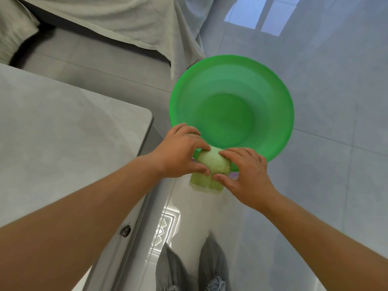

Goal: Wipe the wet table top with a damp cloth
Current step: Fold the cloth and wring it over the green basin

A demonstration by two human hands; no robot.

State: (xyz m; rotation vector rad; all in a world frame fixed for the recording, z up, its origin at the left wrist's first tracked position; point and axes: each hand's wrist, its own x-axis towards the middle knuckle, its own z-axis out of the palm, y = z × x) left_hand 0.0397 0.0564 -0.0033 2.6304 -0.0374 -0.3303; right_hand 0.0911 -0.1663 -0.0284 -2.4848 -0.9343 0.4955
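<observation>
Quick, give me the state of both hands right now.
Left hand: closed on the green cloth, gripping its left side.
Right hand: closed on the same cloth, gripping its right side.

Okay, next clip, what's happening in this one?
A person stands beside a grey table and holds a bunched light-green cloth between both hands, the left hand and the right hand, over the near rim of a green basin on the tiled floor. Part of the cloth hangs below the hands. The hands grip it as if wringing or folding it. The cloth is not on the table, so wiping does not appear to be under way.
</observation>
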